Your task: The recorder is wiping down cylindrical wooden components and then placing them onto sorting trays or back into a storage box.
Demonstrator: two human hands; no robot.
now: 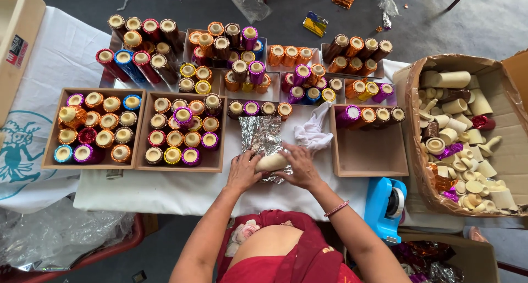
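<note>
At the centre of the white-covered table (181,192), the person's left hand (243,172) and right hand (300,167) close from either side on a pale wax cylinder (272,162) lying flat on a sheet of silver foil (263,134). Both hands are curled around it, the left at its nine o'clock end, the right at its three o'clock end, fingers pressing foil against it.

The cylinder looks solid, fairly light and smooth enough to slip; the ends seem the surest places to hold. The foil is thin, crinkled already, and likely to tear if pulled hard.

A white cloth (312,132) lies at one o'clock from the hands. At nine to ten o'clock sit two wooden trays (142,130) filled with foil-wrapped cylinders; a nearly empty tray (367,151) is at three o'clock, a blue tape dispenser (385,203) at four o'clock, and a cardboard box (412,145) of bare wax pieces far right.
</note>
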